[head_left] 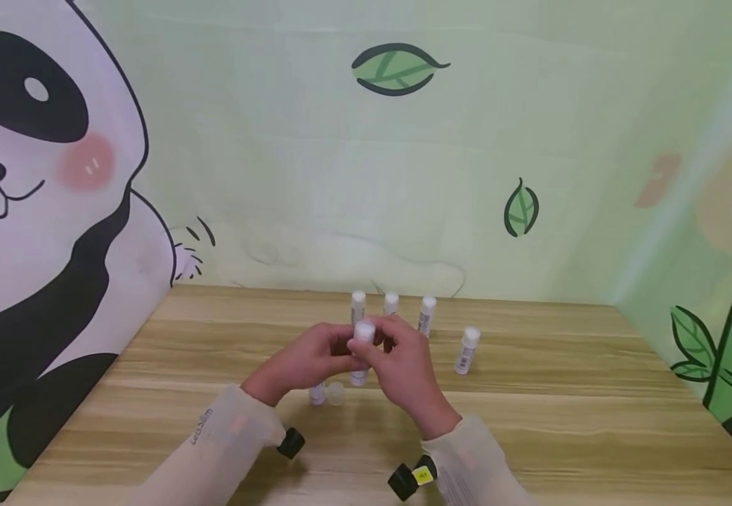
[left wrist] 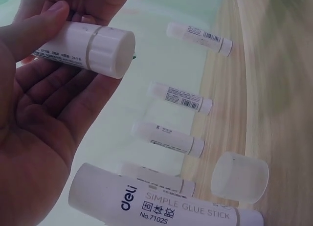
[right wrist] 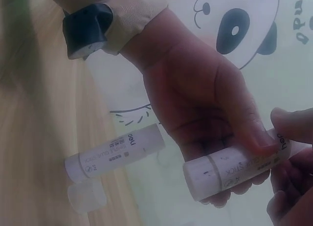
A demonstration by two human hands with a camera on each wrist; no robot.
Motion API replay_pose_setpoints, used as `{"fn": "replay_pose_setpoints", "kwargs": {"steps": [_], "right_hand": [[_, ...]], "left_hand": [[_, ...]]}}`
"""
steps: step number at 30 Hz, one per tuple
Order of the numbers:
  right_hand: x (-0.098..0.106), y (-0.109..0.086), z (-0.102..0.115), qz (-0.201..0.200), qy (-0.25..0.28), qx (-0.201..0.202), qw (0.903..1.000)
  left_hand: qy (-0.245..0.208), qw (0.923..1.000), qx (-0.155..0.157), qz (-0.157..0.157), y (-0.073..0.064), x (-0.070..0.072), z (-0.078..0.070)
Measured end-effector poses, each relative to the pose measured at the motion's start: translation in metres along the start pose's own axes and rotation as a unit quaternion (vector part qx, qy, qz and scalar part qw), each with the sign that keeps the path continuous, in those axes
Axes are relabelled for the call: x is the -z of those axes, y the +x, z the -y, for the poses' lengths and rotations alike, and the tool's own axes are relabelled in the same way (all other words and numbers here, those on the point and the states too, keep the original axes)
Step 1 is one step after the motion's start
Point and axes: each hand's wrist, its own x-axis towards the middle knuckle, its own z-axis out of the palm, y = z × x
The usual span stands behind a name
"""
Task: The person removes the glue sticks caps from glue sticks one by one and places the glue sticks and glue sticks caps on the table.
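Note:
Both hands meet on one white glue stick [head_left: 357,378], held upright above the wooden table. The left hand [head_left: 305,355] grips its body, the thumb along one side and the fingers behind it in the right wrist view. The right hand [head_left: 407,365] pinches the upper part with thumb and fingers. In the left wrist view the held stick's ribbed base is bare of fingers, while its top is covered by the hands. Close below the hands stands another glue stick [left wrist: 166,201] marked deli, with a loose translucent cap [left wrist: 239,177] beside it on the table.
Behind the hands three glue sticks stand in a row, the rightmost glue stick [head_left: 427,313] in plain sight. Another glue stick [head_left: 466,351] stands farther right and nearer. A cloth with a panda and leaves hangs behind the wooden table [head_left: 562,422].

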Motion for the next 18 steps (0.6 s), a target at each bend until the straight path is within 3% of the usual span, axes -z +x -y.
{"fn": "replay_pose_setpoints", "kwargs": {"steps": [18], "right_hand": [[0.0098, 0.0036, 0.0040, 0.029, -0.002, -0.008, 0.9996]], "left_hand": [[-0.055, 0.9974, -0.038, 0.029, -0.0008, -0.0017, 0.0047]]}}
